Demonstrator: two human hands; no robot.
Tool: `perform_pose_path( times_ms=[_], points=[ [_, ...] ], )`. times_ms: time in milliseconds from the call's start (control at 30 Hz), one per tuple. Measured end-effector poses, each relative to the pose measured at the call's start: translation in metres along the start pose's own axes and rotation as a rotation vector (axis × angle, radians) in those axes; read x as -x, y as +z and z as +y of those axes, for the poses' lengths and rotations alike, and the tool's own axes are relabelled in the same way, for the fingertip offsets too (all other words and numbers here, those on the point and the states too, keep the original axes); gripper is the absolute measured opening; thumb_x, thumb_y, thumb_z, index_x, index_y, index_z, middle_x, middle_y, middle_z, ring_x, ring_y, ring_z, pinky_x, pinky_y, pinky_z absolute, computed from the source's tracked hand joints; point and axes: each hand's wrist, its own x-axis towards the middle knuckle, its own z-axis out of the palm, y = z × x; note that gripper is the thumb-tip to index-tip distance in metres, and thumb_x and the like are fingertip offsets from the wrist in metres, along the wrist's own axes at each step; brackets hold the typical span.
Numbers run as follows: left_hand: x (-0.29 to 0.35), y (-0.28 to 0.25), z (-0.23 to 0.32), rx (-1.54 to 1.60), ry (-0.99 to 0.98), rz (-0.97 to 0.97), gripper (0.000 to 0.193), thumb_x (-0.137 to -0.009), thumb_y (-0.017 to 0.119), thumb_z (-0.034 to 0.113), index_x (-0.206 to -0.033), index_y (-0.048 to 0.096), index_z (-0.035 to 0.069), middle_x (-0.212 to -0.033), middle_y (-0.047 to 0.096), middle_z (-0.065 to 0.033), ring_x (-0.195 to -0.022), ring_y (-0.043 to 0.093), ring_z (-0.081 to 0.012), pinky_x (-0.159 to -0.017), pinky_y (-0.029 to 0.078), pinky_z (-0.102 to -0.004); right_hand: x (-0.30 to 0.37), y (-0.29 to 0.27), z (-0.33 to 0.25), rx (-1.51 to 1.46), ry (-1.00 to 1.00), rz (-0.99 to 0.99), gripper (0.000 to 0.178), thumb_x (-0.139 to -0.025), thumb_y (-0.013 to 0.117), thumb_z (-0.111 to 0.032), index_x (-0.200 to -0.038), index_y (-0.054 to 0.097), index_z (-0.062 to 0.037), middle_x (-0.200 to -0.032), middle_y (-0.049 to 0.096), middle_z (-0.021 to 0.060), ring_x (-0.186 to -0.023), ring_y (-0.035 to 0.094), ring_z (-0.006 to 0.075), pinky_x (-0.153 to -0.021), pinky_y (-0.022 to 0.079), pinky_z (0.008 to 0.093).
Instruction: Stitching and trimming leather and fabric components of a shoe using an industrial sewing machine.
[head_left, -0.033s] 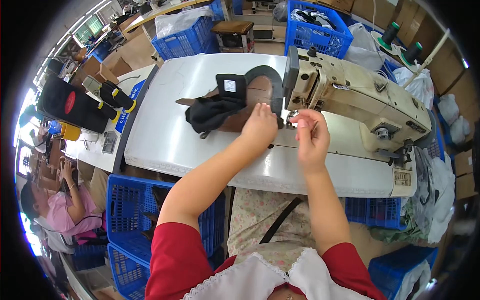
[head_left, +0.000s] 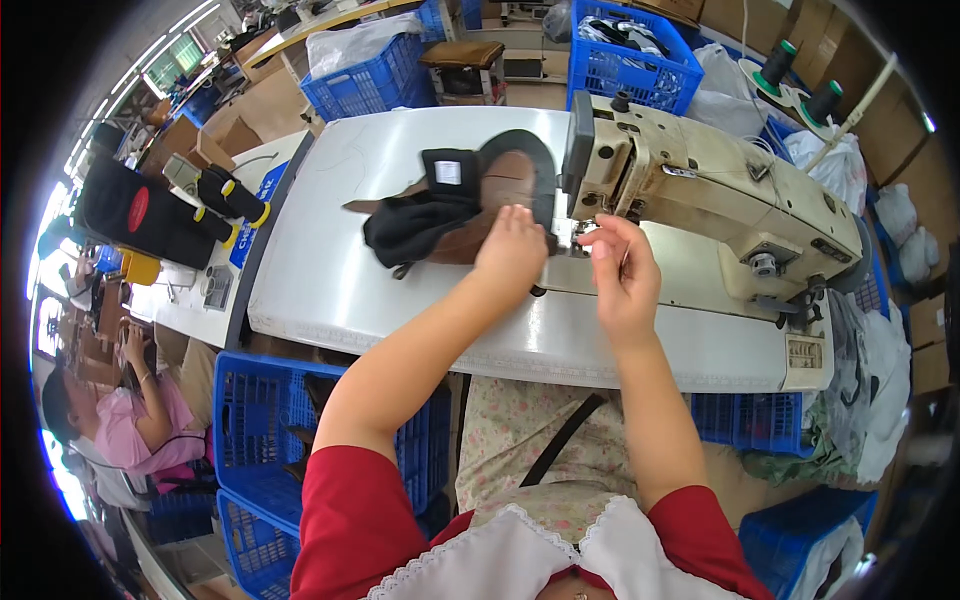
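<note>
What looks like a brown and black shoe upper lies on the white sewing table, with bunched black lining and a black flap bearing a small white label. My left hand rests on its near right part, fingers stretched flat over the brown surface. Just right of the sewing machine's needle area, my right hand is raised with thumb and forefinger pinched together. Whatever lies between those fingertips is too small to make out. The upper's right edge sits close to the presser foot.
The beige sewing machine fills the table's right side, with green-topped thread cones behind. Blue crates stand beyond the table, one holding dark and white pieces, and below its left edge. A seated person in pink works at left.
The shoe upper and my left hand on it have shifted slightly left, away from the needle. My right hand stays nearly in place, still pinched.
</note>
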Motion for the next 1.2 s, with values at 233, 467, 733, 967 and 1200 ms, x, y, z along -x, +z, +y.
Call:
perform_pose_path(
  times_ms=[233,467,733,967,1200],
  points=[
    [0.072,0.004,-0.061,0.038,0.014,-0.001,0.055,-0.084,0.062,0.014,-0.137,0.053,0.004,-0.143,0.051,-0.0200,-0.138,0.044,-0.0316,-0.117,0.030,-0.0429,0.018,-0.024,-0.009,0.529,0.292,-0.392,0.037,-0.085,0.069,-0.011,-0.121,0.060,-0.0098,-0.088,0.069,0.0082,-0.071,0.065,0.0209,-0.066,0.051,0.0335],
    [0.098,0.008,-0.066,0.071,0.016,0.154,0.064,-0.072,0.071,0.011,-0.134,0.056,0.006,-0.141,0.054,-0.0178,-0.135,0.047,-0.0303,-0.116,0.034,-0.0433,0.014,0.010,0.032,0.633,0.128,-0.475,0.044,-0.083,0.064,-0.010,-0.126,0.058,-0.0117,-0.094,0.067,0.0113,-0.088,0.068,0.0282,-0.077,0.052,0.0421],
    [0.101,0.011,-0.061,0.062,-0.010,0.268,0.048,-0.080,0.059,0.011,-0.128,0.061,0.004,-0.134,0.060,-0.0166,-0.130,0.053,-0.0291,-0.112,0.039,-0.0434,0.007,0.058,0.053,1.077,-0.040,-0.550,0.044,-0.085,0.063,-0.009,-0.129,0.062,-0.0176,-0.088,0.062,0.0076,-0.077,0.066,0.0284,-0.065,0.053,0.0421],
    [0.100,0.011,-0.059,0.062,-0.008,0.308,0.043,-0.083,0.056,0.011,-0.124,0.062,0.000,-0.131,0.062,-0.0173,-0.127,0.056,-0.0294,-0.111,0.040,-0.0426,0.002,0.065,0.062,1.058,-0.154,-0.518,0.045,-0.084,0.059,-0.006,-0.126,0.065,-0.0192,-0.081,0.062,0.0065,-0.074,0.066,0.0276,-0.063,0.053,0.0410],
    [0.101,0.010,-0.061,0.060,0.016,0.344,0.042,-0.083,0.057,0.014,-0.122,0.062,-0.002,-0.129,0.063,-0.0193,-0.126,0.057,-0.0304,-0.111,0.041,-0.0422,0.003,0.064,0.067,1.021,-0.163,-0.543,0.042,-0.085,0.060,-0.007,-0.124,0.066,-0.0212,-0.081,0.061,0.0061,-0.073,0.065,0.0270,-0.064,0.053,0.0417]
  ],
)
